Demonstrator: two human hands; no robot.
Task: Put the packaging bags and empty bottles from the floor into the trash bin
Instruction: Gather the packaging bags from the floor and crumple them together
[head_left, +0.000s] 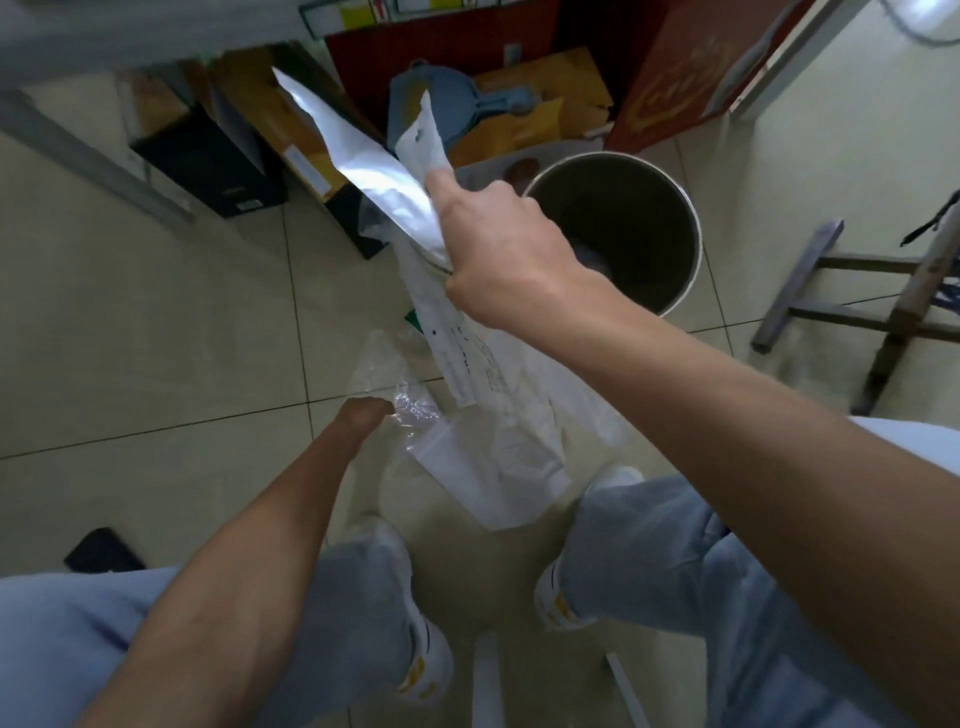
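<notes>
My right hand (498, 249) is closed around a bundle of packaging bags: a shiny silver bag (358, 156) and a white printed bag (452, 338), held up just left of the round trash bin (691, 291). The bin stands open and dark inside. Low by the floor, my left hand (363, 415) grips crumpled clear plastic (410, 410). A clear zip bag (493, 467) lies on the tiles between my feet, touching that plastic.
Cardboard boxes (291, 130), a black box (208, 166) and a blue dustpan (415, 98) crowd the floor behind the bin. A wooden stool frame (852, 312) stands to the right. A dark flat object (101, 551) lies at the left. My shoes flank the zip bag.
</notes>
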